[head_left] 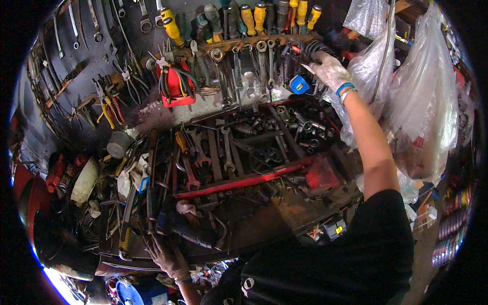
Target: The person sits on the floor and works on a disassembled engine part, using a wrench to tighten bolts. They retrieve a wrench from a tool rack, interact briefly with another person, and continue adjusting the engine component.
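Observation:
My right hand (329, 71), in a pale knit glove, reaches to the tool wall at the upper right. Its fingers lie against a black coiled piece (319, 48), with the thumb side spread away; I see nothing clearly held. Just below it hangs a blue tape measure (299, 85). My left hand (169, 257), in a dirty glove, rests with outstretched fingers at the bench's front edge. Beside it lies a dark power-tool-like body (190, 229). Between the hands, a red-edged tray (244, 182) holds wrenches (226, 150), sockets (310, 124) and a yellow-handled screwdriver (181, 142).
Wrenches (262, 66) and yellow-handled screwdrivers (247, 20) line a wall rack. Pliers (109, 104) hang left, near a red holder (178, 84). Clear plastic bags (422, 96) hang beside my right arm. A long bar (152, 173) and a grey cup (120, 144) crowd the bench's left.

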Motion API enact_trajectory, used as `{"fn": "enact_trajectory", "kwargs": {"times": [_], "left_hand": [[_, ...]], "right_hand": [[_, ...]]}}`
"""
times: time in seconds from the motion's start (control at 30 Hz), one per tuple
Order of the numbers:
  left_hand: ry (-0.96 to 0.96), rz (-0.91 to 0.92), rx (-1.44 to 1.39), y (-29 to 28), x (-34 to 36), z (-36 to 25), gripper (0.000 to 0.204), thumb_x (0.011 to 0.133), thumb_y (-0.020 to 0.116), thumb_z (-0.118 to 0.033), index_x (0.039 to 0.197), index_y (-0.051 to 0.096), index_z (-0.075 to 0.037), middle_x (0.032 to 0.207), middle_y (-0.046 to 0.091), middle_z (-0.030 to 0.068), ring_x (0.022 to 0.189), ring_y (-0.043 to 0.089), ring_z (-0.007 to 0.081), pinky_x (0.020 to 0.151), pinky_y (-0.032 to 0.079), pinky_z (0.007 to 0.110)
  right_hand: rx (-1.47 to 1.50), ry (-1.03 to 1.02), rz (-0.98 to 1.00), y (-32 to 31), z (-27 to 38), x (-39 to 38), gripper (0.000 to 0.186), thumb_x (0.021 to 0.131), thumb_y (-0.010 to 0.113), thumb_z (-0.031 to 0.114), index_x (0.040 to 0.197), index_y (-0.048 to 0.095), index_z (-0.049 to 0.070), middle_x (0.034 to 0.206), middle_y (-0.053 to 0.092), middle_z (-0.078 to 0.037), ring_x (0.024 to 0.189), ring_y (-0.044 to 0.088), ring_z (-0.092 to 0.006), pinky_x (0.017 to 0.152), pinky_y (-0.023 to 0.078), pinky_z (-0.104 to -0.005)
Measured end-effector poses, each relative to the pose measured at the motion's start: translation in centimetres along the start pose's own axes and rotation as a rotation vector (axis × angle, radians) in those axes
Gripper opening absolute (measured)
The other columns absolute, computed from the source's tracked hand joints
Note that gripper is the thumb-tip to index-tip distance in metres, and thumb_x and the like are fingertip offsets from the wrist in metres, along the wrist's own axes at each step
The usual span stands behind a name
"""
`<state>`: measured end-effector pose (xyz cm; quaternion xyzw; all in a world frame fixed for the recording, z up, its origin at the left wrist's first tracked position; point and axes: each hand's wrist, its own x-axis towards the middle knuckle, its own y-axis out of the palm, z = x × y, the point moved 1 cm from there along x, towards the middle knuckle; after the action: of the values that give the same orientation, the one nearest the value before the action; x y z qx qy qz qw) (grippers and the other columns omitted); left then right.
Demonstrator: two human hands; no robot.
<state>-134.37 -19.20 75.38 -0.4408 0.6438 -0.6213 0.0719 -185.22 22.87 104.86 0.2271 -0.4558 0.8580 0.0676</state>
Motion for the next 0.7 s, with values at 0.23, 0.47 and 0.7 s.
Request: {"fn": "enact_trajectory", "kwargs": {"times": [0.23,0.47,0.7], "left_hand": [[0.0,-0.028,-0.021,-0.6,0.1,-0.6,0.067,0.097,0.053,-0.04,0.151,0.041,-0.003,0.154,0.045,0.0196,0.144,0.038,0.0397,0.124,0.022,0.052],[0.004,-0.067,-0.059,-0.9,0.4,-1.0,0.062,0.099,0.057,-0.036,0.152,0.043,-0.006,0.153,0.046,0.0217,0.144,0.039,0.0397,0.122,0.025,0.052],[-0.014,-0.023,-0.019,-1.3,0.2,-1.5,0.066,0.097,0.057,-0.037,0.153,0.041,-0.007,0.153,0.045,0.02,0.145,0.036,0.0385,0.124,0.022,0.051]], "right_hand": [[0.192,0.095,0.23,3.5,1.1,0.3,0.046,0.09,0.063,0.038,0.127,0.067,0.011,0.122,0.069,-0.018,0.114,0.066,-0.0332,0.1,0.051,-0.0408],[0.69,0.087,0.39,10.7,-1.8,2.0,0.034,0.085,0.075,0.024,0.115,0.071,0.009,0.106,0.073,-0.016,0.093,0.071,-0.0324,0.086,0.056,-0.0364],[0.455,-0.447,0.307,18.5,-6.0,6.2,0.015,0.085,0.075,0.011,0.096,0.067,0.006,0.096,0.072,-0.017,0.089,0.069,-0.0362,0.078,0.057,-0.0428]]}}
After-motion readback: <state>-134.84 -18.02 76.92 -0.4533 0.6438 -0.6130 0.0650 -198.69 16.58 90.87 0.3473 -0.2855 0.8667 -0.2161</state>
